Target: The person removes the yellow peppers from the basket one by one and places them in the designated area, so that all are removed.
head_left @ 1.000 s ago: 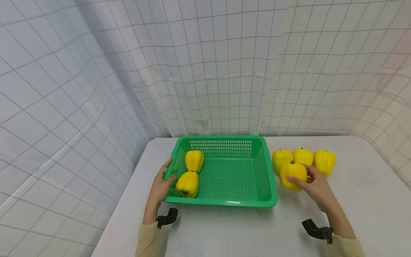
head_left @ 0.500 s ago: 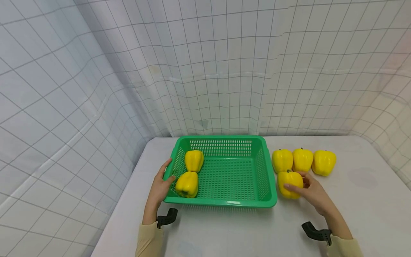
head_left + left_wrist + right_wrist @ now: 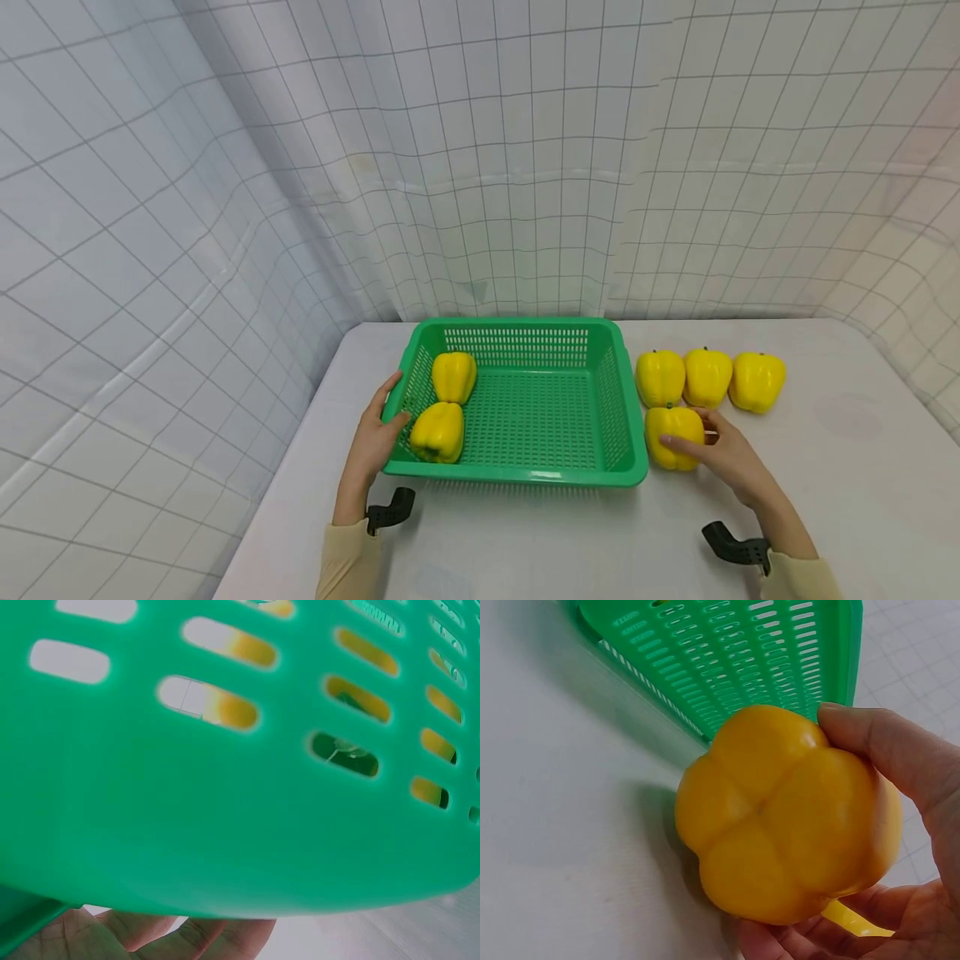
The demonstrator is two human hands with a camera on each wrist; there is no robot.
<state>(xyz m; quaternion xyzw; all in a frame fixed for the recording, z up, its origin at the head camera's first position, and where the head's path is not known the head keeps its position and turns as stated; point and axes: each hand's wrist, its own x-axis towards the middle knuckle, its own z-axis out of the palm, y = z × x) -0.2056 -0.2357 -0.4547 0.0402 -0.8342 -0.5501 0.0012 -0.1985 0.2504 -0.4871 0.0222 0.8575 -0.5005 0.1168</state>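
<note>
My right hand [image 3: 731, 457] grips a yellow bell pepper [image 3: 672, 437] by its sides, just right of the green basket. In the right wrist view the lobed bottom of this bell pepper [image 3: 780, 817] faces the camera, with the thumb on top and fingers below. My left hand [image 3: 375, 437] holds the left rim of the green plastic basket [image 3: 517, 475], thumb over the edge and fingers outside. Two yellow bell peppers, a rear one [image 3: 453, 377] and a front one [image 3: 437, 432], lie along the basket's left side. Left wrist view: basket wall [image 3: 187, 825] hides most of the hand [image 3: 172, 937].
Three more yellow bell peppers stand in a row behind my right hand: a left one [image 3: 660, 377], a middle one [image 3: 707, 377] and a right one [image 3: 757, 382]. A white table [image 3: 525, 542] bears everything. Checked white sheeting [image 3: 510, 167] hangs behind it.
My right hand has brought its bell pepper toward me, slightly left and down, away from the row of three. The left hand and the basket have stayed in place.
</note>
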